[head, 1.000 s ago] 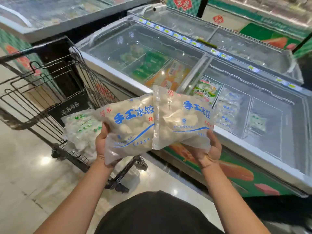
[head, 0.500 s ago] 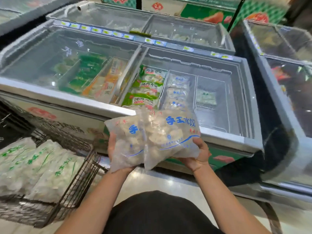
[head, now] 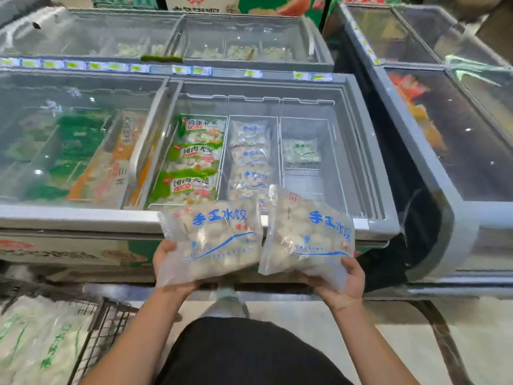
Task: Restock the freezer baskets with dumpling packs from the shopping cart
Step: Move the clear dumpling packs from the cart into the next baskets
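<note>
Between the two hands, over the near rim of the chest freezer, two clear dumpling packs with blue print were held side by side. Left hand gripped the left dumpling pack at its lower left corner, thumb on the front film, fingers hidden behind. Right hand gripped the right dumpling pack at its lower right corner, thumb on the front, palm under the bag. Hands were well apart, each clamped on its own pack.

Left pack: long axis ran left to right, tilted slightly up at the right end, print upright to the wearer. Right pack: long axis ran more nearly away from the wearer, top edge toward the freezer, lean to the left. Inner edges of the two packs met or overlapped; which one could not be told.

Beyond the hands, the open freezer bay held three baskets. Ahead of the left hand, the left basket held green-labelled packs. Straight ahead between the hands, the middle basket held blue-print packs in a row running away from the wearer. Ahead of the right hand, the right basket held a single green-print pack.

Below and left of the left hand, the wire shopping cart held white packs with green print.
</note>
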